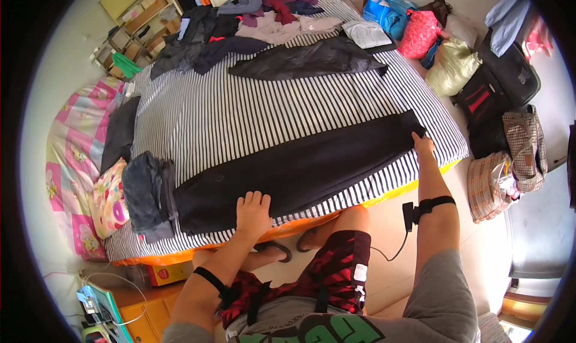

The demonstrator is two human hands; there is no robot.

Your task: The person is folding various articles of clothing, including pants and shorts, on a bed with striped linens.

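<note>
Left hand (254, 213) rests on black trousers (300, 163) along the bed's (204, 115) near edge, grip unclear; right hand (424, 144) pinches their narrow end, where an uneven pull could skew them

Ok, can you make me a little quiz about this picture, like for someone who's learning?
1. True or false: the bedsheet has a spotty pattern.
2. Which hand is at the picture-right end of the long black garment? A) left B) right C) neither
3. Fill in the blank: the person's shorts are black and ___.

Key:
1. False; it is striped.
2. B, the right hand.
3. Red.
</note>
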